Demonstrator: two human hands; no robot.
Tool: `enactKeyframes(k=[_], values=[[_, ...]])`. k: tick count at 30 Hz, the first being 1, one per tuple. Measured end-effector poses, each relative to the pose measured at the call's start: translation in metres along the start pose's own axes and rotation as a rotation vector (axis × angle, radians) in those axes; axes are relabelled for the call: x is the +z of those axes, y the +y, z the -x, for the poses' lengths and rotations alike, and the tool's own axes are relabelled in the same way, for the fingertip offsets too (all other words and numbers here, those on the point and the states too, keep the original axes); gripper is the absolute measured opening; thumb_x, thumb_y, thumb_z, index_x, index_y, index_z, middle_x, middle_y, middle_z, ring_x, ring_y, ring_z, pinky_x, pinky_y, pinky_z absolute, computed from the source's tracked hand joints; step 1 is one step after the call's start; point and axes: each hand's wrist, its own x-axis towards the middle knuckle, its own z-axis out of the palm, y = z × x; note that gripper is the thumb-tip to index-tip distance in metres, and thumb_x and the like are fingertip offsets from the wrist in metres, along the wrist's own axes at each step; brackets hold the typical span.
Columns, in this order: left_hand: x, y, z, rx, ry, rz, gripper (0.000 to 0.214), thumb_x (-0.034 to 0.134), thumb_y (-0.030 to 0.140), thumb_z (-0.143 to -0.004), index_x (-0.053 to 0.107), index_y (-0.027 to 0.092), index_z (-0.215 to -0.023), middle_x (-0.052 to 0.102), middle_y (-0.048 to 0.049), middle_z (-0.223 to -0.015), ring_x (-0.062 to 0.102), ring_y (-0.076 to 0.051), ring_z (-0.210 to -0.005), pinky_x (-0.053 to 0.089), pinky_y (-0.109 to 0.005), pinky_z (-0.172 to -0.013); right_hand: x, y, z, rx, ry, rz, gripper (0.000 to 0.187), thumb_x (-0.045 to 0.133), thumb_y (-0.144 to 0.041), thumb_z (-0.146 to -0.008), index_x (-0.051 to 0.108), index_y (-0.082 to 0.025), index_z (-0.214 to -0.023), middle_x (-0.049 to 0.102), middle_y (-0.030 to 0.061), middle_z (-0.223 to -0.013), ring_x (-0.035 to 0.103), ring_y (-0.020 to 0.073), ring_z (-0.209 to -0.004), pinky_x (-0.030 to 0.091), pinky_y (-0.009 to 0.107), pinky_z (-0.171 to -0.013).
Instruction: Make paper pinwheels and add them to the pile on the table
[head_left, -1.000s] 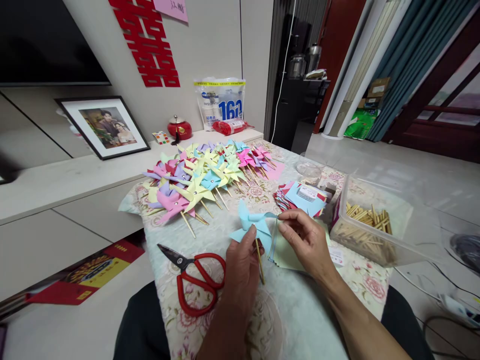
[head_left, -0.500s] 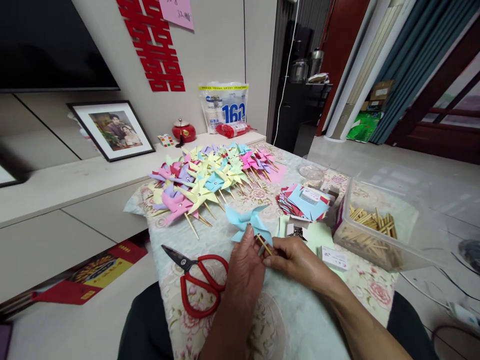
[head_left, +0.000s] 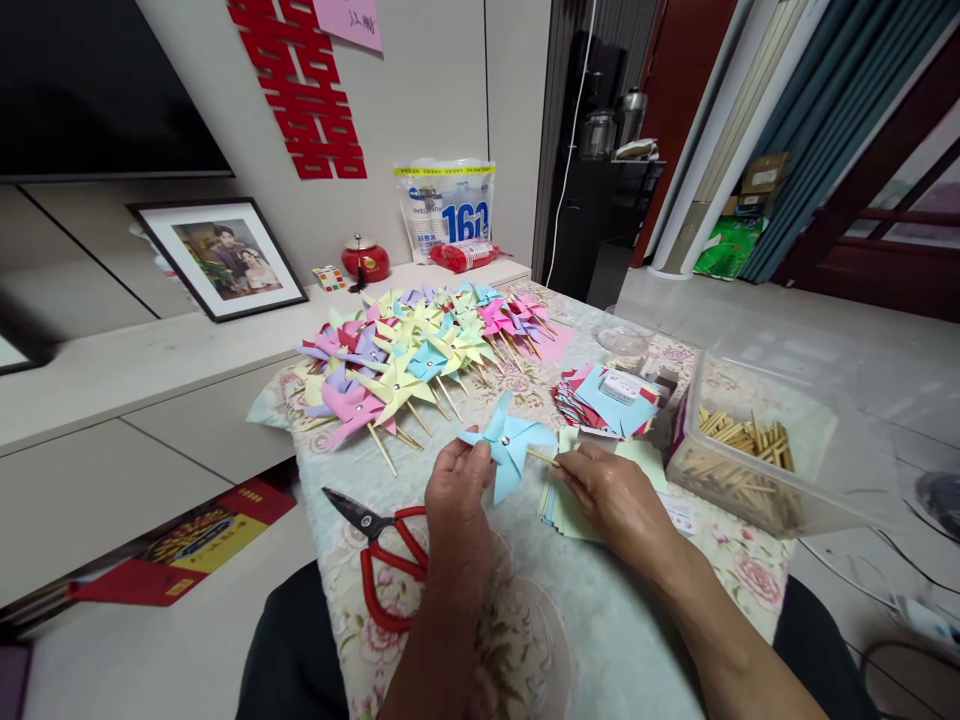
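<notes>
A light blue paper pinwheel (head_left: 512,447) is held above the table, its pinned centre facing up toward me. With closed fingers, my right hand (head_left: 611,500) grips its thin wooden stick (head_left: 544,458) from the right. The thumb and fingers of my left hand (head_left: 461,495) are closed at the left blade; part of that blade is hidden. Red-handled scissors (head_left: 382,535) lie open beside my left forearm, which covers some of the handle. Beneath and beside my right hand are pale green paper squares (head_left: 574,515).
Many finished pinwheels (head_left: 397,385) cover the far left of the flowered tablecloth. On the right are a pile of coloured paper (head_left: 585,395), a small white box (head_left: 621,387) and a clear plastic bin (head_left: 739,480) of short wooden sticks. Behind stands a framed photo (head_left: 221,258).
The pinwheel has turned so its front faces me. My right hand has moved right and up along with the stick; my left hand has shifted slightly left.
</notes>
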Motion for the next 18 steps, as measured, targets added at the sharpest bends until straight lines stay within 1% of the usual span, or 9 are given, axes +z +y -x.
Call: enactKeyframes(k=[2,4,6,8,11,16,18], values=[[-0.0015,-0.0017,-0.0014,0.001,0.006,-0.067,0.052,0.083,0.039,-0.064,0.066,0.015,-0.107,0.075,-0.0054,-0.088,0.069,-0.018,-0.076,0.053,-0.028,-0.07,-0.0004,-0.0006,0.0006,0.029,0.006,0.13,0.022,0.049,-0.02,-0.098,0.068,-0.022,-0.089,0.064,0.005,-0.082,0.058,0.0166,-0.064,0.023,0.029,-0.053],[-0.0039,-0.0047,-0.0027,-0.003,-0.006,-0.156,0.056,0.084,0.041,-0.061,0.067,0.014,-0.107,0.075,-0.0056,-0.084,0.069,-0.018,-0.071,0.053,-0.028,-0.068,-0.0003,-0.0004,0.0009,0.051,0.022,0.23,0.021,0.049,-0.016,-0.096,0.068,-0.022,-0.088,0.064,0.0049,-0.083,0.055,0.0151,-0.059,0.018,0.03,-0.051],[-0.0064,-0.0079,-0.0036,-0.028,-0.014,-0.24,0.055,0.086,0.04,-0.058,0.068,0.013,-0.103,0.075,-0.0042,-0.076,0.067,-0.017,-0.063,0.052,-0.028,-0.063,0.0001,0.0006,0.001,0.061,0.045,0.274,0.021,0.05,-0.013,-0.095,0.067,-0.023,-0.089,0.063,0.005,-0.085,0.052,0.0143,-0.057,0.016,0.031,-0.051],[-0.0081,-0.0098,-0.0036,-0.058,-0.008,-0.292,0.051,0.087,0.039,-0.057,0.068,0.014,-0.098,0.072,-0.0012,-0.066,0.063,-0.016,-0.054,0.05,-0.027,-0.056,0.0001,0.0019,0.0013,0.061,0.066,0.274,0.022,0.051,-0.01,-0.093,0.067,-0.024,-0.09,0.063,0.005,-0.086,0.051,0.014,-0.056,0.016,0.031,-0.051],[-0.0083,-0.0097,-0.0022,-0.101,0.006,-0.311,0.043,0.086,0.038,-0.057,0.068,0.016,-0.089,0.067,0.0026,-0.056,0.057,-0.014,-0.046,0.045,-0.024,-0.048,-0.0001,0.0039,0.0016,0.046,0.093,0.246,0.025,0.05,-0.007,-0.092,0.067,-0.024,-0.091,0.064,0.0051,-0.088,0.053,0.0142,-0.058,0.018,0.031,-0.051],[-0.006,-0.0069,0.0004,-0.16,0.003,-0.277,0.037,0.085,0.033,-0.055,0.068,0.016,-0.083,0.062,0.005,-0.049,0.058,-0.013,-0.044,0.04,-0.02,-0.044,0.0014,0.0071,0.0016,0.044,0.103,0.245,0.028,0.049,-0.007,-0.092,0.069,-0.025,-0.098,0.065,0.0067,-0.093,0.058,0.0176,-0.065,0.025,0.03,-0.053],[-0.0054,-0.0069,0.001,-0.172,0.013,-0.25,0.037,0.086,0.03,-0.055,0.067,0.016,-0.083,0.063,0.0049,-0.05,0.059,-0.013,-0.044,0.04,-0.02,-0.045,0.0016,0.007,0.0016,0.043,0.154,0.193,0.027,0.05,-0.009,-0.092,0.069,-0.024,-0.107,0.066,0.0093,-0.103,0.061,0.0199,-0.07,0.032,0.03,-0.054]])
